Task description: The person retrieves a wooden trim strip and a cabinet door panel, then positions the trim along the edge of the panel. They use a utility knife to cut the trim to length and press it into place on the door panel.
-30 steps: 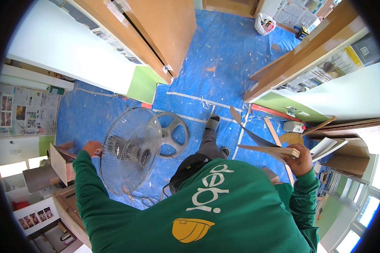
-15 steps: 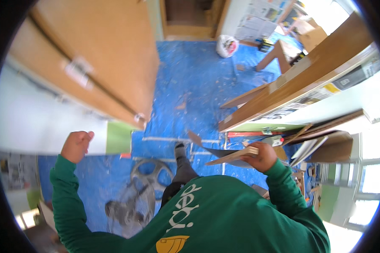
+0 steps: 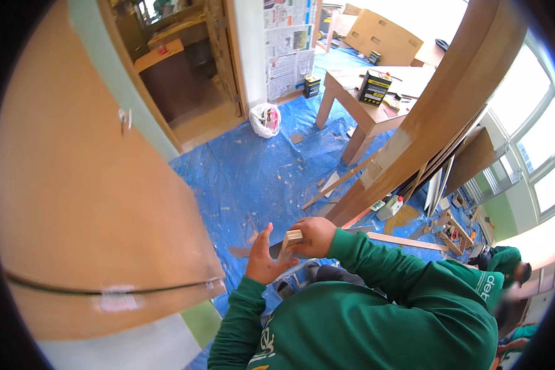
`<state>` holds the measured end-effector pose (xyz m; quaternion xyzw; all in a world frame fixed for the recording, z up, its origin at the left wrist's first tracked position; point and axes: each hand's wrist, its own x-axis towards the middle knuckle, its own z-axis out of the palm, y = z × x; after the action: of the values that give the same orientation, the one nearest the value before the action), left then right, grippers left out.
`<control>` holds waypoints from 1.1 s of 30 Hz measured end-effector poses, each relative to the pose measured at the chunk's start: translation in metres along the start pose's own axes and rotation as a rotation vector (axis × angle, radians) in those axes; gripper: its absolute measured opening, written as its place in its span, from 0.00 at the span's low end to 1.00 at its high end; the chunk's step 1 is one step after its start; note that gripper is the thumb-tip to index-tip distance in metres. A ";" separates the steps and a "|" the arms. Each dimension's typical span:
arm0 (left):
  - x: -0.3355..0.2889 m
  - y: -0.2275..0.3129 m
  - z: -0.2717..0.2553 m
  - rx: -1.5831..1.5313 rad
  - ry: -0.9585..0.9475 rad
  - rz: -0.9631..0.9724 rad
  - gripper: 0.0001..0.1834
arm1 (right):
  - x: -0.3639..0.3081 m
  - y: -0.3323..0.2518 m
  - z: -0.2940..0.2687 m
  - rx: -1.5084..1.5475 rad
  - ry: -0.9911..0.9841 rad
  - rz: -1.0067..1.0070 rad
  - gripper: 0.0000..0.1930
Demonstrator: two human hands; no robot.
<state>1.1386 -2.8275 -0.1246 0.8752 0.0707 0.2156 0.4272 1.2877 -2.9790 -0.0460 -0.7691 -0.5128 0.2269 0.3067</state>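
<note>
Wooden piece: the light wooden piece (image 3: 287,245) stands end-up between the two hands, in front of the chest.
Right hand: fingers of the right hand (image 3: 314,238) wrapped around that piece.
Left hand: the left hand (image 3: 264,266) has thumb and fingers spread beside it; whether they touch it, I cannot tell.
White bag: the white bag (image 3: 260,125) sits on the floor, reddish and dark items inside, not clear enough to name.
Cans: a black-and-yellow can (image 3: 374,88) stands on the counter (image 3: 362,115); a second can (image 3: 312,87) stands on the floor; contents not visible.
Jug: the pale jug (image 3: 388,209) with a red cap is near the post's foot.
Tool tray: the wooden tray (image 3: 448,243) holds small tools, too small to tell apart.
Dark strip: a thin dark strip (image 3: 239,252) juts out beyond the left hand, its rest covered.
Right rim: a co-worker in green (image 3: 507,259), partly cut off and blurred.
Open floor: blue sheeting (image 3: 243,176) lies between the door (image 3: 105,179) and the wooden post (image 3: 435,98), scraps near the post.
</note>
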 end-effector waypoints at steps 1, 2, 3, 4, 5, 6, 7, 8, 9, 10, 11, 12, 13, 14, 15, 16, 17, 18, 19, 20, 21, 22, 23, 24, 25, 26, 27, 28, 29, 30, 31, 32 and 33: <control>0.012 -0.008 0.006 -0.027 0.017 -0.010 0.50 | 0.017 0.001 -0.005 -0.005 0.005 0.001 0.14; 0.026 -0.022 0.012 -0.051 0.038 -0.015 0.49 | 0.036 0.001 -0.013 -0.013 0.012 -0.003 0.14; 0.042 -0.034 0.015 -0.076 0.058 -0.021 0.48 | 0.053 -0.001 -0.020 0.007 0.056 -0.009 0.15; 0.058 -0.045 0.015 -0.084 0.038 -0.080 0.45 | 0.071 0.005 -0.027 -0.002 0.077 -0.024 0.15; 0.075 -0.057 0.011 -0.087 0.019 -0.142 0.42 | 0.090 0.012 -0.034 -0.009 0.097 -0.041 0.15; 0.098 -0.068 0.009 -0.088 0.001 -0.204 0.39 | 0.110 0.019 -0.044 -0.015 0.116 -0.058 0.15; 0.125 -0.064 0.000 -0.082 -0.004 -0.182 0.35 | 0.130 0.023 -0.058 -0.006 0.084 -0.016 0.16; 0.150 -0.061 -0.010 -0.074 -0.008 -0.165 0.31 | 0.151 0.029 -0.071 -0.005 0.074 -0.011 0.16; 0.174 -0.070 -0.017 -0.057 -0.035 -0.186 0.31 | 0.174 0.036 -0.084 -0.003 0.063 -0.005 0.17; 0.197 -0.078 -0.023 -0.045 -0.065 -0.205 0.31 | 0.194 0.038 -0.100 -0.004 0.053 0.008 0.17; 0.219 -0.093 -0.029 -0.051 -0.060 -0.195 0.30 | 0.219 0.041 -0.115 -0.039 0.053 -0.015 0.17; 0.241 -0.111 -0.033 -0.057 -0.055 -0.186 0.30 | 0.245 0.044 -0.131 -0.075 0.053 -0.036 0.18; 0.254 -0.125 -0.041 -0.067 -0.063 -0.197 0.29 | 0.266 0.045 -0.139 -0.095 0.039 -0.044 0.18; 0.273 -0.131 -0.046 -0.059 -0.073 -0.196 0.29 | 0.283 0.046 -0.152 -0.097 0.043 -0.066 0.18; 0.293 -0.134 -0.053 -0.052 -0.084 -0.194 0.28 | 0.298 0.047 -0.165 -0.099 0.046 -0.088 0.19; 0.319 -0.133 -0.059 -0.038 -0.085 -0.189 0.28 | 0.315 0.048 -0.182 -0.104 0.051 -0.121 0.19; 0.340 -0.118 -0.066 -0.075 -0.045 -0.162 0.26 | 0.330 0.047 -0.195 -0.127 -0.001 -0.068 0.21; 0.361 -0.123 -0.067 -0.080 -0.038 -0.110 0.25 | 0.343 0.052 -0.206 -0.129 0.031 -0.115 0.21; 0.382 -0.131 -0.070 -0.081 -0.025 -0.052 0.24 | 0.357 0.058 -0.215 -0.136 0.068 -0.170 0.20; 0.402 -0.139 -0.074 -0.084 -0.014 0.007 0.23 | 0.370 0.064 -0.224 -0.144 0.106 -0.223 0.20; 0.421 -0.145 -0.078 -0.094 -0.030 0.015 0.22 | 0.380 0.073 -0.239 -0.079 0.240 -0.337 0.20; 0.438 -0.153 -0.085 -0.098 -0.048 0.023 0.21 | 0.387 0.086 -0.252 -0.011 0.379 -0.455 0.19; 0.453 -0.165 -0.093 -0.102 -0.072 0.028 0.20 | 0.394 0.097 -0.260 0.058 0.519 -0.568 0.18; 0.466 -0.181 -0.097 -0.196 -0.042 -0.001 0.20 | 0.401 0.107 -0.262 0.182 0.772 -0.597 0.14; 0.481 -0.196 -0.103 -0.283 -0.004 -0.027 0.19 | 0.403 0.119 -0.269 0.160 0.907 -0.474 0.10; 0.500 -0.209 -0.111 -0.376 0.024 -0.050 0.18 | 0.407 0.136 -0.272 0.187 1.040 -0.303 0.10; 0.520 -0.219 -0.118 -0.309 0.001 -0.040 0.18 | 0.408 0.161 -0.273 0.209 1.161 -0.122 0.10; 0.541 -0.227 -0.120 -0.256 -0.026 -0.028 0.19 | 0.406 0.198 -0.267 0.323 1.188 0.093 0.12; 0.561 -0.237 -0.122 -0.198 -0.054 -0.015 0.19 | 0.402 0.238 -0.255 0.445 1.210 0.307 0.15; 0.580 -0.247 -0.126 -0.176 -0.054 0.004 0.19 | 0.395 0.268 -0.244 0.285 1.102 0.493 0.16; 0.599 -0.259 -0.128 -0.158 -0.056 0.024 0.19 | 0.383 0.294 -0.228 0.128 0.982 0.679 0.18; 0.617 -0.269 -0.128 -0.141 -0.062 0.047 0.19 | 0.366 0.329 -0.201 0.036 0.857 0.781 0.18; 0.634 -0.274 -0.130 -0.134 -0.027 0.097 0.20 | 0.351 0.358 -0.173 -0.047 0.721 0.870 0.19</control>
<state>1.6669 -2.3680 -0.0665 0.8499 0.0078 0.2284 0.4749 1.7648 -2.7966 -0.1878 -0.9450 -0.0163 0.0439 0.3238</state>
